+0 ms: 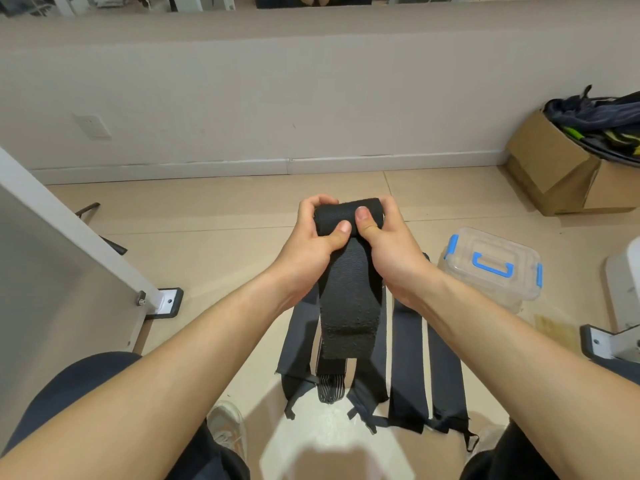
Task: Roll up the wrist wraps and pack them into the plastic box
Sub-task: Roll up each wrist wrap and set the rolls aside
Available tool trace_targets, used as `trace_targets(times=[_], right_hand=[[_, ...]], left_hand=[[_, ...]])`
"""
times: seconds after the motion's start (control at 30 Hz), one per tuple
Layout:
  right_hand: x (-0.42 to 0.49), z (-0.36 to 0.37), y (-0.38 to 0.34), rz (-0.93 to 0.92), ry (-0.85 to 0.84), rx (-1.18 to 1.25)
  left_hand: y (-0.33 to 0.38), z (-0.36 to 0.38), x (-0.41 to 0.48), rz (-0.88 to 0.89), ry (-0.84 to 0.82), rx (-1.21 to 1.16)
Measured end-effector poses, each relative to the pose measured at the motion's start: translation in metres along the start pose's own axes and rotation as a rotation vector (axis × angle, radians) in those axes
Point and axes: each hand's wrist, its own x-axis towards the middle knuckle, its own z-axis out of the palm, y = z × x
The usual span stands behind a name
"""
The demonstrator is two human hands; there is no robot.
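Black wrist wrap (349,299) is held mid-air at centre, top end rolled, tail hanging free so it feeds in. Left hand (313,244) and right hand (388,247) both curl round the roll, thumbs pressing to keep it tight. More wraps (412,368) lie on the floor at 6 o'clock; the lidded plastic box (491,268) sits at 3 o'clock, likely within reach for packing.

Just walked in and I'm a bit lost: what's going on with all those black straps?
A seated person grips a half-rolled black wrist wrap in the left hand and right hand, thumbs pressed on the roll, its tail hanging down unrolled. More wraps lie flat on the floor below. The clear plastic box sits to the right with its lid on.
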Motion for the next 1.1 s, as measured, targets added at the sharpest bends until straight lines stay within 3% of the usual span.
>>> trace_targets(times=[0.13, 0.27, 0.37, 0.53, 0.67, 0.9, 1.0, 1.1], right_hand=[[-0.003, 0.000, 0.003, -0.094, -0.024, -0.077], [-0.005, 0.000, 0.000, -0.157, -0.017, -0.040], [-0.007, 0.004, 0.004, -0.087, 0.025, 0.055], [-0.007, 0.007, 0.008, -0.015, 0.015, 0.005], [-0.006, 0.006, 0.002, -0.007, -0.027, 0.028], [-0.002, 0.003, 0.000, -0.012, 0.056, 0.008], [-0.002, 0.002, -0.001, -0.024, 0.055, -0.005], [-0.005, 0.005, 0.004, -0.054, 0.053, -0.086]], left_hand=[[0.005, 0.001, 0.000, -0.172, 0.010, -0.039], [0.006, 0.001, 0.000, -0.115, 0.046, -0.050], [0.007, -0.002, 0.002, -0.081, 0.064, -0.066], [0.008, -0.006, 0.003, -0.042, 0.112, -0.078], [0.005, -0.011, 0.004, 0.026, 0.093, -0.003], [-0.001, -0.005, -0.004, 0.132, 0.001, 0.156], [-0.001, -0.003, -0.004, 0.049, -0.013, 0.064], [0.001, 0.003, -0.005, -0.143, 0.050, -0.191]])
